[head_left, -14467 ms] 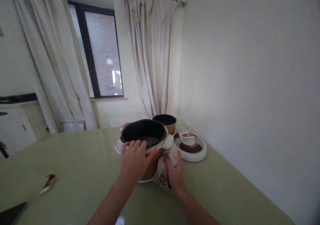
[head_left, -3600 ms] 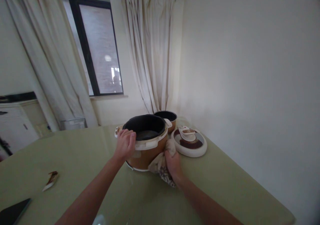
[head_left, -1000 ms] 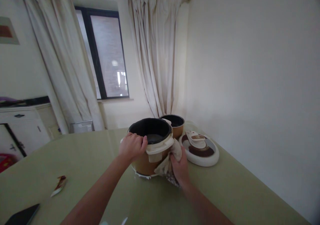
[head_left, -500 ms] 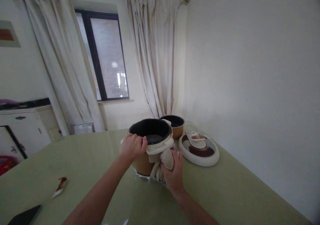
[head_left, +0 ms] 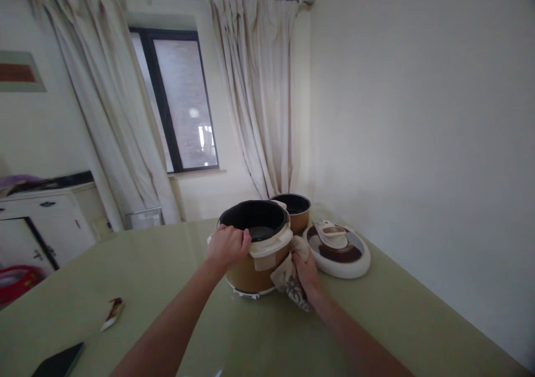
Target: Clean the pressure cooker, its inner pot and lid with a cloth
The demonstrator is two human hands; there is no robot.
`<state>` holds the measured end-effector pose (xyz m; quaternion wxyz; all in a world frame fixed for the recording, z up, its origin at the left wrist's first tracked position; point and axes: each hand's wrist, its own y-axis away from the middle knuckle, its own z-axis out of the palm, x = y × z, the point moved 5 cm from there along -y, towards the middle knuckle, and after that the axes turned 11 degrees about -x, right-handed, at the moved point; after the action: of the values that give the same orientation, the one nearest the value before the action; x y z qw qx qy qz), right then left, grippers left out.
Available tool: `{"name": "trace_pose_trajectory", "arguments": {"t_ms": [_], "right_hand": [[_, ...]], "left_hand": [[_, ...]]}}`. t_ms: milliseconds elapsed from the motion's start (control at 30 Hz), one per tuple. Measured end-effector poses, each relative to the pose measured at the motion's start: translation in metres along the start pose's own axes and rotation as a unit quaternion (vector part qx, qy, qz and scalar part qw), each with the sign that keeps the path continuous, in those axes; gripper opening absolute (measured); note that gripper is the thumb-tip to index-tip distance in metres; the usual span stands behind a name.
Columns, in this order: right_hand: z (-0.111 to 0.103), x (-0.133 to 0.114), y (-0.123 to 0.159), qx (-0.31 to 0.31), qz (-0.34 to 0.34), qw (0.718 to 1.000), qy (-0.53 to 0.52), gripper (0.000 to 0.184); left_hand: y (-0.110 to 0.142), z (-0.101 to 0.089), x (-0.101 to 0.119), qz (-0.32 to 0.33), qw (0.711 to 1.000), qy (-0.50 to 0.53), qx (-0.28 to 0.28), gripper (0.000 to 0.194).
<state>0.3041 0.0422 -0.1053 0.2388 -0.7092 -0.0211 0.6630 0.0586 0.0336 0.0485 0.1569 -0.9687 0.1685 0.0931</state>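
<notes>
A pressure cooker body [head_left: 251,274], golden with a white collar and a dark inside, stands upright on the green table. My left hand [head_left: 228,246] is closed over its near-left rim, the thumb on top. My right hand [head_left: 306,270] clutches a cloth [head_left: 289,281], pale with a dark pattern, against the cooker's right side below the collar. Part of the cloth hangs down towards the table. Behind the cooker sits a golden inner pot [head_left: 300,220] with a black inside. To the right lies the round white-and-brown lid [head_left: 337,249].
The green table [head_left: 175,288] meets a white wall on the right. At the front left lie a dark flat phone-like object [head_left: 59,361] and a small brown-and-white piece [head_left: 112,314]. Beyond the table are a white cabinet [head_left: 62,221], a red basin [head_left: 19,283] and curtains [head_left: 267,87].
My right hand has moved the cloth rightwards around the cooker's side, away from its front. My left hand stays on the rim. The whole view has shifted slightly.
</notes>
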Motion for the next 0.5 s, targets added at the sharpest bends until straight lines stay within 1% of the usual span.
{"name": "trace_pose_trajectory", "arguments": {"t_ms": [100,167,233,300,400,467,500], "right_hand": [[0.010,0.000,0.026,-0.045,0.032,0.998,-0.029,0.043],[0.009,-0.013,0.028,-0.047,0.022,0.998,-0.039,0.050],[0.000,-0.028,0.016,-0.034,-0.006,0.999,-0.031,0.060],[-0.010,-0.038,-0.008,-0.023,-0.029,0.999,-0.028,0.066],[-0.018,-0.037,-0.045,-0.016,-0.016,0.999,-0.038,0.059],[-0.017,-0.030,-0.059,-0.024,-0.007,0.999,-0.041,0.051],[-0.015,-0.025,-0.060,-0.028,-0.006,0.999,-0.038,0.046]], "left_hand": [[0.000,0.000,-0.001,0.004,1.000,-0.002,-0.004,0.060],[0.002,0.000,-0.002,0.012,1.000,-0.003,-0.010,0.059],[0.005,-0.001,-0.004,0.020,1.000,-0.004,-0.018,0.058],[0.008,-0.002,-0.006,0.025,0.999,-0.002,-0.025,0.060],[0.011,-0.002,-0.007,0.027,0.999,0.002,-0.035,0.063],[0.010,-0.001,-0.006,0.025,0.999,0.006,-0.043,0.064],[0.010,-0.001,-0.005,0.022,0.999,0.007,-0.045,0.064]]}}
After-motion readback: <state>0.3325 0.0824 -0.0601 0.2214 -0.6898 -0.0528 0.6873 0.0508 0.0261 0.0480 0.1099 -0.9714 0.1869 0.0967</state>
